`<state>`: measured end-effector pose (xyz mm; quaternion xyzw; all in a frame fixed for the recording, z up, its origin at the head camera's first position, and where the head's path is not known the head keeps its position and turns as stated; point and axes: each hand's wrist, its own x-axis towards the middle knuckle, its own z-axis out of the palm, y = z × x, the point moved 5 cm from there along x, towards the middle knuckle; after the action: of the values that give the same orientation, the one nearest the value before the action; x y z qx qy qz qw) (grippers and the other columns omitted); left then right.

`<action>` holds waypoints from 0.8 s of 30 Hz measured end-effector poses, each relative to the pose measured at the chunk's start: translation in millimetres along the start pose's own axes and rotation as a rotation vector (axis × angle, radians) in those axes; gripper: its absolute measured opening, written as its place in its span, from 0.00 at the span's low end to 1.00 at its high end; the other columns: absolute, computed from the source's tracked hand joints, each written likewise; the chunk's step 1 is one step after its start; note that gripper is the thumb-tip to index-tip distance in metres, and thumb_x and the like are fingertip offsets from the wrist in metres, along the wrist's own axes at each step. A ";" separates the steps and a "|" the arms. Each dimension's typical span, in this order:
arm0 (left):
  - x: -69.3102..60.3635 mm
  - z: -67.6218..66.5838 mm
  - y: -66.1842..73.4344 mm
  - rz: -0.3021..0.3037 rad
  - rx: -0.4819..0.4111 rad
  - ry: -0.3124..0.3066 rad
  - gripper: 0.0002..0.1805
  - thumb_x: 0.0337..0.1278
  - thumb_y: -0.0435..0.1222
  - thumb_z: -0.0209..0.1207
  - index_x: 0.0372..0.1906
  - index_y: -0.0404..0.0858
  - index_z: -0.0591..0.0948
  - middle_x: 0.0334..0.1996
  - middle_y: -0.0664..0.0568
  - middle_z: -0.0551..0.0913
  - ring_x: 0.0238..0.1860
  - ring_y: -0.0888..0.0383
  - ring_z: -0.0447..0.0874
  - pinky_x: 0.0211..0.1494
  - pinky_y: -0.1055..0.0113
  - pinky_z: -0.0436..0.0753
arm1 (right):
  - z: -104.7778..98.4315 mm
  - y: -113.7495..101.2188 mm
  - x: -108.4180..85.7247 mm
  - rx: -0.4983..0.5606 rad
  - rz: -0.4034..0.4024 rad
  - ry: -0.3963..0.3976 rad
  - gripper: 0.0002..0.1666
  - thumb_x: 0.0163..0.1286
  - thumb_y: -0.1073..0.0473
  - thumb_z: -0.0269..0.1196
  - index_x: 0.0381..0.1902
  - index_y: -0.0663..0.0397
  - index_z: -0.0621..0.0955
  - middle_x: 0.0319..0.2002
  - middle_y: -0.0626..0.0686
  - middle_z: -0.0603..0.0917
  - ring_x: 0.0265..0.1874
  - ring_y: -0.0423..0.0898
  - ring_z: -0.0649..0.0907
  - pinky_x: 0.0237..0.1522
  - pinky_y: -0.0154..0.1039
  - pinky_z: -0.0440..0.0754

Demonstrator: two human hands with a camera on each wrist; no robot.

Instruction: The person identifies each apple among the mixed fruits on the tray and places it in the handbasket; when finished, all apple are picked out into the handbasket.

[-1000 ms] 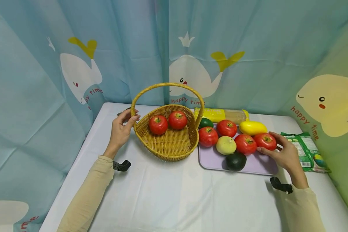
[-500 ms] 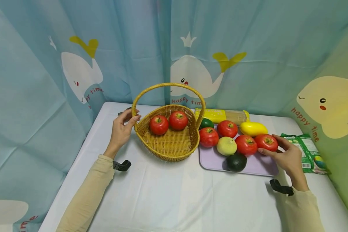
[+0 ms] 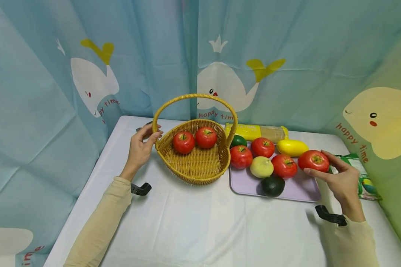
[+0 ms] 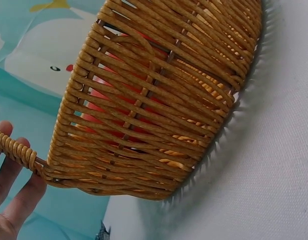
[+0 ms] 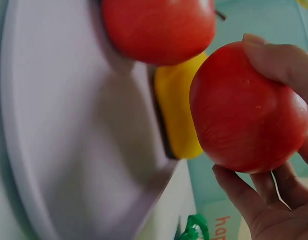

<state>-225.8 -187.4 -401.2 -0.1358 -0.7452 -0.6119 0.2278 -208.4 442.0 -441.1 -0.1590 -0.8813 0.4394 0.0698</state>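
Note:
My right hand [image 3: 342,180] grips a red apple [image 3: 313,161] between thumb and fingers. In the right wrist view that apple [image 5: 248,107] hangs above the lilac tray [image 5: 59,150]. With its thumb and fingers my left hand [image 3: 141,148] holds the handle base of a yellow wicker basket [image 3: 194,178] at its left side. Two red apples, one [image 3: 183,142] left of the other [image 3: 205,137], lie inside the basket. On the tray are several more red apples [image 3: 284,166], a pale green round fruit [image 3: 261,167], a dark avocado [image 3: 273,185] and a yellow oblong fruit [image 3: 292,148].
A dark green fruit [image 3: 238,141] lies at the tray's back left. Behind the tray lies a yellow packet [image 3: 247,132] of what looks like noodles. A green bag [image 3: 364,178] is at the right, partly behind my right hand. Printed curtains [image 3: 153,74] enclose the white table [image 3: 194,226].
My right hand has lifted its apple off the tray and moved it slightly right. My left hand stays at the basket handle, and the basket's contents are the same.

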 end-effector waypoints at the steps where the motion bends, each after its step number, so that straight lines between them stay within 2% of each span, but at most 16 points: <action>1: 0.3 -0.1 -0.6 0.002 -0.001 0.000 0.12 0.74 0.24 0.59 0.57 0.23 0.82 0.47 0.28 0.88 0.47 0.68 0.87 0.50 0.75 0.87 | -0.9 -3.3 -1.1 0.007 -0.007 0.008 0.47 0.62 0.43 0.80 0.78 0.30 0.74 0.62 0.26 0.80 0.63 0.33 0.69 0.79 0.53 0.65; 5: 0.5 -0.3 -0.7 0.015 -0.008 0.002 0.12 0.74 0.23 0.59 0.57 0.22 0.82 0.46 0.26 0.88 0.47 0.68 0.87 0.51 0.76 0.87 | -2.4 -17.6 -4.5 0.051 -0.076 0.029 0.45 0.61 0.51 0.81 0.75 0.36 0.77 0.55 0.24 0.81 0.57 0.29 0.73 0.59 0.23 0.72; 8: 0.0 0.5 6.0 0.021 -0.015 -0.001 0.13 0.73 0.22 0.59 0.56 0.20 0.81 0.46 0.24 0.87 0.47 0.68 0.88 0.51 0.75 0.88 | -1.2 -28.6 -8.0 0.093 -0.113 0.011 0.46 0.60 0.57 0.82 0.75 0.41 0.78 0.55 0.24 0.81 0.55 0.30 0.75 0.48 0.13 0.74; 11: 0.2 0.8 7.3 0.024 -0.021 -0.004 0.12 0.73 0.23 0.59 0.56 0.20 0.82 0.47 0.23 0.87 0.47 0.68 0.88 0.52 0.75 0.88 | 1.2 -40.5 -12.4 0.168 -0.124 -0.032 0.45 0.60 0.60 0.81 0.75 0.43 0.78 0.56 0.26 0.83 0.53 0.30 0.78 0.46 0.14 0.78; 14: 0.3 0.7 8.0 0.022 -0.023 -0.002 0.12 0.73 0.23 0.59 0.56 0.21 0.82 0.46 0.24 0.87 0.47 0.67 0.88 0.52 0.76 0.87 | 6.0 -52.1 -15.7 0.286 -0.158 -0.075 0.45 0.59 0.66 0.81 0.74 0.49 0.79 0.56 0.31 0.86 0.51 0.30 0.83 0.46 0.16 0.82; 19: 0.1 0.9 7.6 0.019 -0.018 -0.002 0.12 0.73 0.22 0.59 0.56 0.20 0.81 0.46 0.24 0.87 0.48 0.64 0.88 0.51 0.78 0.86 | 17.3 -70.6 -19.0 0.482 -0.264 -0.129 0.44 0.54 0.77 0.79 0.70 0.61 0.80 0.56 0.41 0.89 0.51 0.35 0.86 0.47 0.21 0.86; 24: -0.3 0.4 8.2 0.016 -0.013 0.001 0.12 0.73 0.23 0.59 0.56 0.21 0.82 0.46 0.25 0.87 0.47 0.66 0.88 0.51 0.78 0.86 | 30.7 -89.2 -21.1 0.591 -0.359 -0.182 0.44 0.50 0.84 0.76 0.68 0.71 0.79 0.55 0.46 0.90 0.51 0.39 0.88 0.48 0.26 0.88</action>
<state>-221.7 -185.2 -394.5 -0.1428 -0.7398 -0.6151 0.2323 -216.1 361.5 -388.2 0.0654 -0.7328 0.6683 0.1099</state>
